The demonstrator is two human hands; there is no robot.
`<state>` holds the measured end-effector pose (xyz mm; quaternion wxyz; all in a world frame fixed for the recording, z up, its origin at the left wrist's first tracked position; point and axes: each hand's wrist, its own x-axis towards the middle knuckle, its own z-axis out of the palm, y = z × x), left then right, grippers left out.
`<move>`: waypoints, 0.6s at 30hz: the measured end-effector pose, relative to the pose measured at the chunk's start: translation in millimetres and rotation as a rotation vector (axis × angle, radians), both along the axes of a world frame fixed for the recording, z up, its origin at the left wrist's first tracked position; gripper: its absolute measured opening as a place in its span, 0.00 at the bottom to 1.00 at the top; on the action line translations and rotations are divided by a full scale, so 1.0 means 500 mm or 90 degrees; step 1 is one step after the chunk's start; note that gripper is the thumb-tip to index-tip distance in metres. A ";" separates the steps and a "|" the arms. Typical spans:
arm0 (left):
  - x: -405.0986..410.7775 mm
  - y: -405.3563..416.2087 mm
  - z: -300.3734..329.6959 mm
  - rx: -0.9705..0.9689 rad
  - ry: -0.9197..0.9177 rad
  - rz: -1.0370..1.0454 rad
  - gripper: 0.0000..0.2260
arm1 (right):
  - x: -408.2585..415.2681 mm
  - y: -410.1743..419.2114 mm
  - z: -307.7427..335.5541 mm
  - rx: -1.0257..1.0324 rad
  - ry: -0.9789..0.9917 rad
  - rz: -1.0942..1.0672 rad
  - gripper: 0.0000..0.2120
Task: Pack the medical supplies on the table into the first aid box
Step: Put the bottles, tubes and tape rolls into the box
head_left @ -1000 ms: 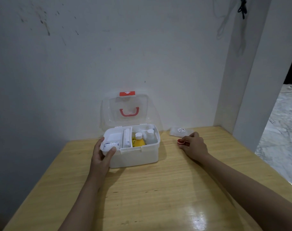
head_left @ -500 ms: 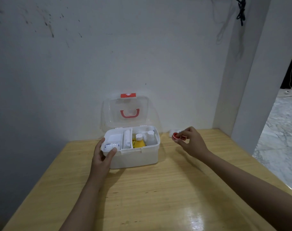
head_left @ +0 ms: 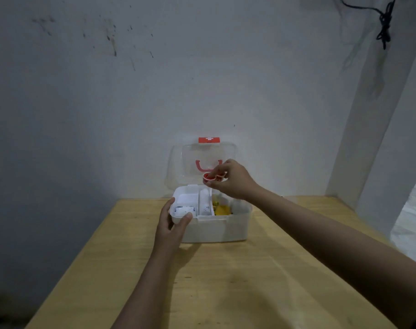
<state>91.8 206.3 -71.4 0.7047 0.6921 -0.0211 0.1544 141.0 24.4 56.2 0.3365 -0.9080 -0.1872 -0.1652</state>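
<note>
The white first aid box stands open at the back of the wooden table, its clear lid with a red handle leaning up against the wall. Inside lie a white tray with small packets, a white tube and a yellow bottle. My left hand grips the box's front left corner. My right hand hovers over the box's middle, pinching a small red roll of tape above the compartments.
A clear packet lies on the table to the right of the box, mostly behind my right forearm. The white wall runs right behind the box. A pillar bounds the table's right rear corner, with a black cable hanging above it.
My right hand lifted the red roll off the table to the right of the box and carried it left and up over the open box. My left hand stayed on the box corner.
</note>
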 end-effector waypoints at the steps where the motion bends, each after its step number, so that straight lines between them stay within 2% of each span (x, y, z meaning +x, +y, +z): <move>1: -0.004 -0.010 0.003 0.005 -0.002 -0.008 0.25 | 0.005 0.013 -0.002 -0.013 0.016 0.014 0.13; 5: -0.014 -0.051 0.015 0.010 -0.005 -0.019 0.23 | 0.021 0.060 -0.019 -0.109 0.081 0.048 0.13; 10: -0.015 -0.067 0.017 0.021 0.009 -0.015 0.27 | 0.038 0.075 -0.044 -0.164 0.136 0.042 0.12; 14: -0.018 -0.065 0.021 0.010 0.008 -0.021 0.27 | 0.040 0.078 -0.043 -0.170 0.147 0.046 0.14; 18: -0.017 -0.061 0.019 -0.006 0.011 -0.025 0.26 | 0.032 0.052 -0.024 -0.113 0.123 0.041 0.14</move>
